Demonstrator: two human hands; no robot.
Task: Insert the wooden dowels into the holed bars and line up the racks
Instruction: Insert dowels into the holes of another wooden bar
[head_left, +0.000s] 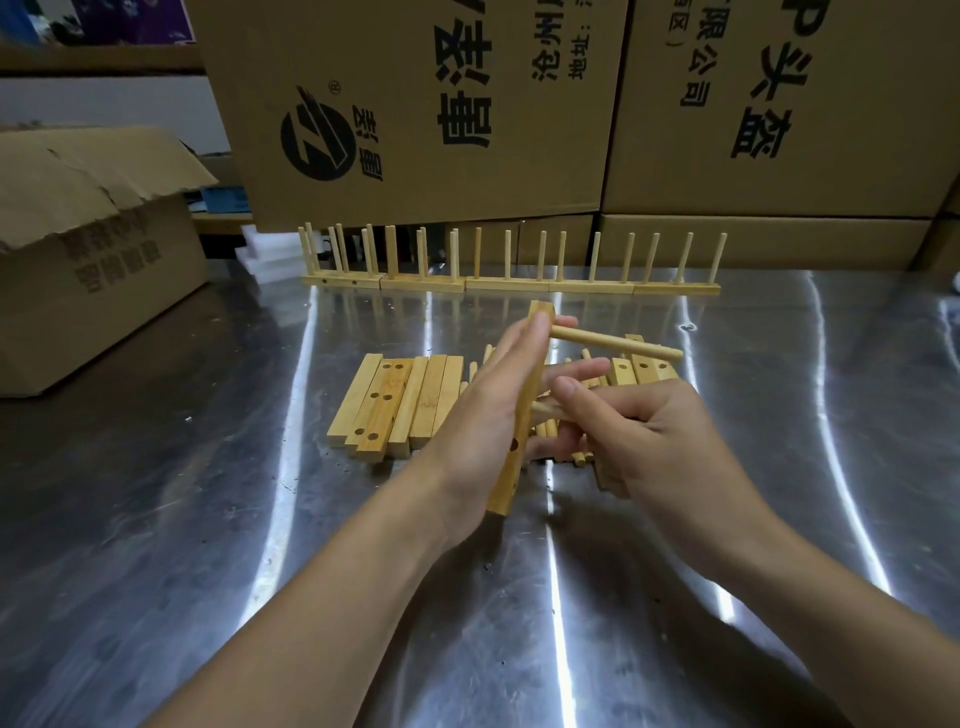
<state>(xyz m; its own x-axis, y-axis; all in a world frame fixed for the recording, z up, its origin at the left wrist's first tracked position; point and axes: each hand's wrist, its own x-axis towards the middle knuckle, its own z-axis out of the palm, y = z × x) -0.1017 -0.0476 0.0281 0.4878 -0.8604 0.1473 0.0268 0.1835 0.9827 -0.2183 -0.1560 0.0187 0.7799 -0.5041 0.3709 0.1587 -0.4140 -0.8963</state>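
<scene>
Wooden holed bar (509, 478) tilted, gripped in left hand (483, 410) | right hand (649, 441) pinched dowel (543, 410) at bar's middle | upper dowel (618, 345) stuck out rightward

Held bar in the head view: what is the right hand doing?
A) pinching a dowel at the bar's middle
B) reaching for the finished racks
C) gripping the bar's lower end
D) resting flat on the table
A: the right hand pinches a dowel whose tip meets the middle of the bar, while the left hand holds that bar.
</scene>
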